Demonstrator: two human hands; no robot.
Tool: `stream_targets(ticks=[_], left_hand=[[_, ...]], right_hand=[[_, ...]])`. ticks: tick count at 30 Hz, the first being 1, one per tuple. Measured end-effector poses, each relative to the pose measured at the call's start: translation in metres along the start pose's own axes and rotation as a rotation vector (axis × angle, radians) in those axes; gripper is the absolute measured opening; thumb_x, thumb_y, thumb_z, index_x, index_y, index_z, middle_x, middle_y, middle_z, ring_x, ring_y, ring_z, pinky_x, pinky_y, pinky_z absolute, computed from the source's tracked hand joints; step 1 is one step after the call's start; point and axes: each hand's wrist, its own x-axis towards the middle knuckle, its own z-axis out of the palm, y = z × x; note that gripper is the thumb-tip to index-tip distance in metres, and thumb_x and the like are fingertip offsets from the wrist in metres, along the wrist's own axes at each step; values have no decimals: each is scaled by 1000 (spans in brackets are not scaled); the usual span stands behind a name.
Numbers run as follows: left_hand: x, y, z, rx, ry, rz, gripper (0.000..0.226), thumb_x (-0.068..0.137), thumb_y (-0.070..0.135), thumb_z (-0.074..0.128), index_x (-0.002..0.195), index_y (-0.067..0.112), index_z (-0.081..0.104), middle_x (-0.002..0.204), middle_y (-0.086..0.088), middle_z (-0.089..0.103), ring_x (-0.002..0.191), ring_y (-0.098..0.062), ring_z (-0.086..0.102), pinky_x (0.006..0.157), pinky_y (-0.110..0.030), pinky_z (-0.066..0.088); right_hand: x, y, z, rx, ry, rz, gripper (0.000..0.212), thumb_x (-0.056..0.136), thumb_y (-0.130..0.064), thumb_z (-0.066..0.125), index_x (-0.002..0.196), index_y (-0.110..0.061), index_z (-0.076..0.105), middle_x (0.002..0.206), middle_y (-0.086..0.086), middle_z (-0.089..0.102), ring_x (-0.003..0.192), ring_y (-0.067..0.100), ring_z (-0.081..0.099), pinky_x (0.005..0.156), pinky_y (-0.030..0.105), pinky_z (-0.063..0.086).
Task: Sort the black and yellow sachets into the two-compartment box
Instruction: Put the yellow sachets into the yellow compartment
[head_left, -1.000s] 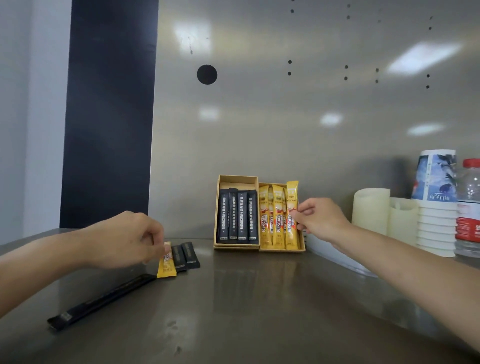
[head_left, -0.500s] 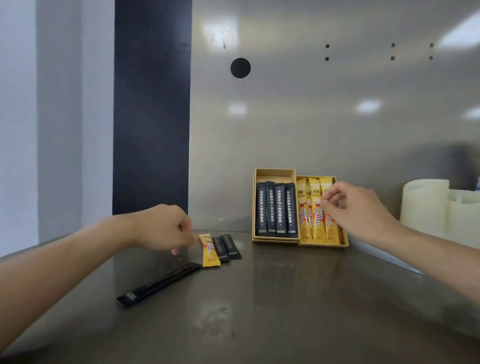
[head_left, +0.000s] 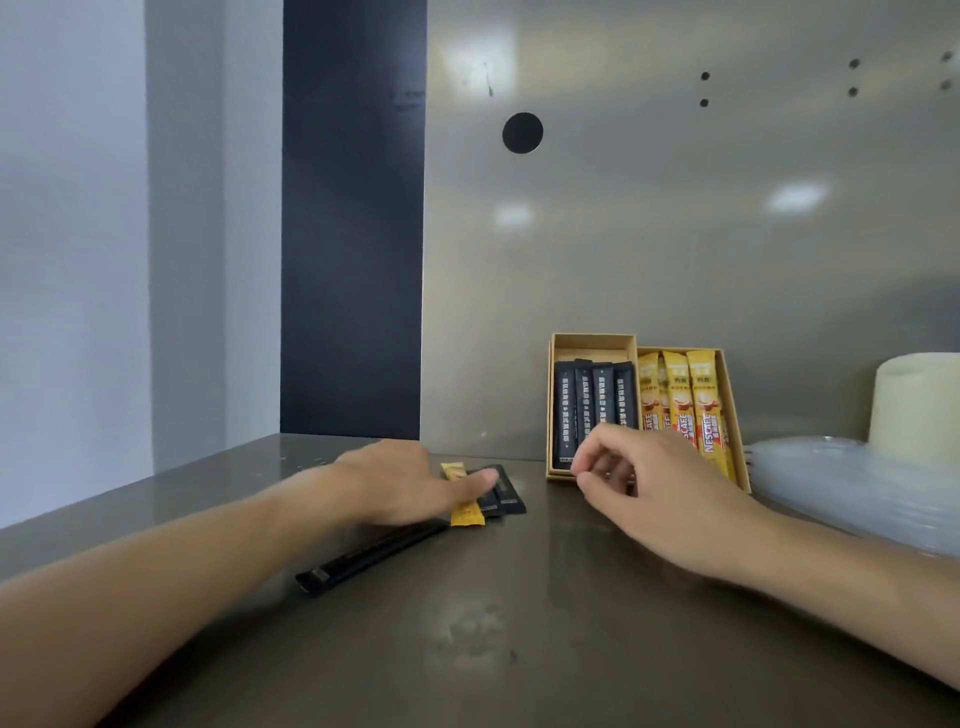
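Head-worn view faces forward, low over the counter (head_left: 519, 649)

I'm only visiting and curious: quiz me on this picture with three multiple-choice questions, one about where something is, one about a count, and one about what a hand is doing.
1. Which side of the box holds the black sachets?
A) left B) right C) both
2. How many yellow sachets lie loose on the counter?
A) none B) three C) one
3. What is the right hand doing?
A) holding a yellow sachet B) holding nothing C) lifting the box

Answers:
1 A, the black ones stand in the left half.
2 C, only one lies there, by the left hand.
3 B, it hovers in front of the box, fingers loosely curled and empty.
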Motion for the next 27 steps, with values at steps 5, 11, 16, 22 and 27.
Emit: stream_targets(ticks=[5, 11, 16, 22, 27], left_hand=[[5, 9, -4, -135, -36, 26, 51, 92, 58, 55, 64, 16, 51, 71, -4, 50, 72, -23, 50, 64, -32, 36], [3, 1, -2, -203, 190, 131, 38, 96, 48, 59, 83, 12, 57, 75, -4, 67, 64, -16, 55, 59, -30, 45], [-18, 24, -12, -471, 247, 492, 24, 96, 44, 62, 93, 21, 56, 85, -1, 72, 55, -2, 51, 54, -18, 44], [-22, 35, 0, -577, 105, 555, 28, 89, 53, 64, 99, 27, 66, 95, 2, 74, 71, -6, 63, 70, -27, 55], [-23, 33, -3, -702, 54, 584, 38, 88, 59, 65, 93, 23, 76, 92, -14, 72, 81, -22, 63, 84, -57, 54]], right_hand=[[-5, -2, -1, -9, -36, 7, 9, 95, -28, 63, 90, -36, 64, 77, -16, 66, 74, 3, 62, 60, 22, 51], [-7, -5, -3, 65, -54, 21, 5, 96, -32, 63, 95, -33, 67, 83, -13, 68, 80, 1, 63, 64, 20, 52], [-4, -7, -7, 410, -87, 143, 29, 93, -54, 58, 108, -31, 69, 98, -11, 75, 81, 3, 70, 74, 22, 57], [1, -6, -8, 708, 32, 219, 39, 83, -51, 67, 96, -16, 76, 88, 8, 77, 72, 14, 69, 68, 29, 58], [3, -7, -10, 899, 36, 239, 33, 80, -35, 76, 104, -11, 76, 94, 10, 79, 84, 18, 74, 73, 33, 58]])
